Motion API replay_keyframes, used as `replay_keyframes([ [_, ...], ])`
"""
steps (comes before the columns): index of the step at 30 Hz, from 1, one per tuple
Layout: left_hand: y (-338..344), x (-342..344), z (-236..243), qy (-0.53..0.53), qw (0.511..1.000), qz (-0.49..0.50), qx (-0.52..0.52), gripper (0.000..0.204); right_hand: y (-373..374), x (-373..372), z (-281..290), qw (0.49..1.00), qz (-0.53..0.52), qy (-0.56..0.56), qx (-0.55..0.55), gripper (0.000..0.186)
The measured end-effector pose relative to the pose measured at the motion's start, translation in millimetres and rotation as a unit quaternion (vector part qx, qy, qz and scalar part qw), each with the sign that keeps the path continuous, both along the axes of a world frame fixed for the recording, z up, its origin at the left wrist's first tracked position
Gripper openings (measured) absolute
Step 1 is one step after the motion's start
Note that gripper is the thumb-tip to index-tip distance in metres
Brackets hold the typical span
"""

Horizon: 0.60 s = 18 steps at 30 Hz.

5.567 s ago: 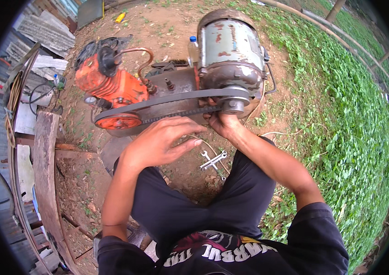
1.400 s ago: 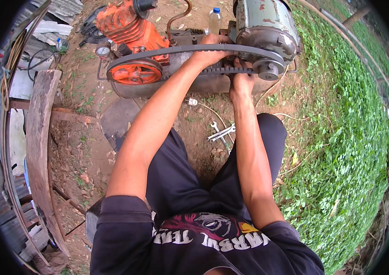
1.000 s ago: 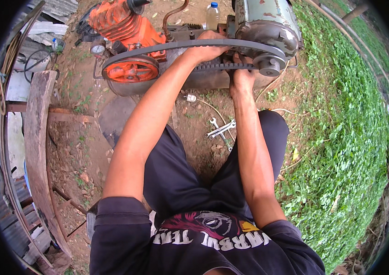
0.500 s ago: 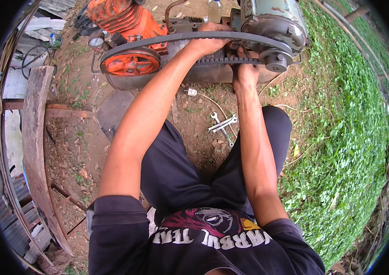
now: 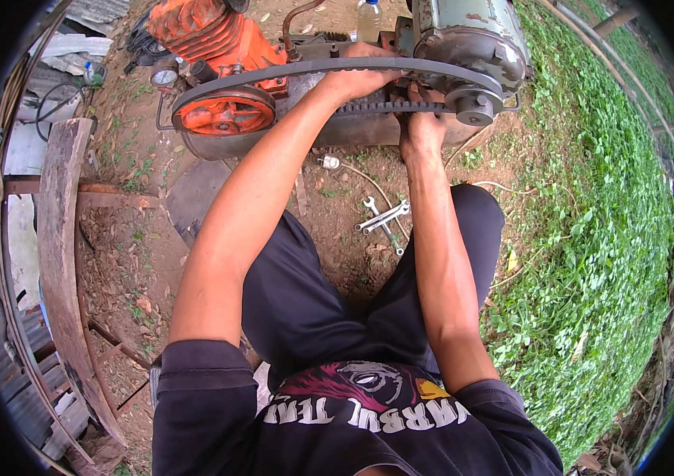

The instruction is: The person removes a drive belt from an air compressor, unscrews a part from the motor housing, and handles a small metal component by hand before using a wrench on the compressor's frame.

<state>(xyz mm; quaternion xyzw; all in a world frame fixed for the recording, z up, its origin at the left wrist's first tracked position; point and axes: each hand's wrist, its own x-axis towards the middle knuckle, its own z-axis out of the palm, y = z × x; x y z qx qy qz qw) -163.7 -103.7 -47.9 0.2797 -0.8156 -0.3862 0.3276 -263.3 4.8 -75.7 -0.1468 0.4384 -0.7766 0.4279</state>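
Note:
An orange air compressor with an orange pulley wheel sits on bare dirt, joined to a grey-green electric motor by a black drive belt. My left hand reaches between the belt's upper and lower runs, fingers curled on the machine base behind the belt. My right hand presses on the lower belt run just left of the small motor pulley; its fingertips are hidden behind the belt.
Two crossed spanners lie on the dirt between my knees. A wooden plank runs along the left, green ground cover fills the right. A plastic bottle stands behind the machine, a pressure gauge at its left.
My left hand, first held free above the ground, has reached into the belt. The view has since tilted down slightly; both hands stay at the belt.

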Motion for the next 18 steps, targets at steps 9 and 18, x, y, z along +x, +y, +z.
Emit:
replay_keyframes([
  [9, 0.2, -3.1, 9.7, -0.059, 0.995, 0.018, -0.084, 0.016, 0.0, 0.7, 2.5, 1.0, -0.01, -0.014, 0.004, 0.012],
  [18, -5.2, -2.6, 2.0, -0.022, 0.994, -0.018, -0.102, 0.023, -5.2, -1.6, -8.9, 1.0, -0.023, -0.008, 0.006, 0.016],
])
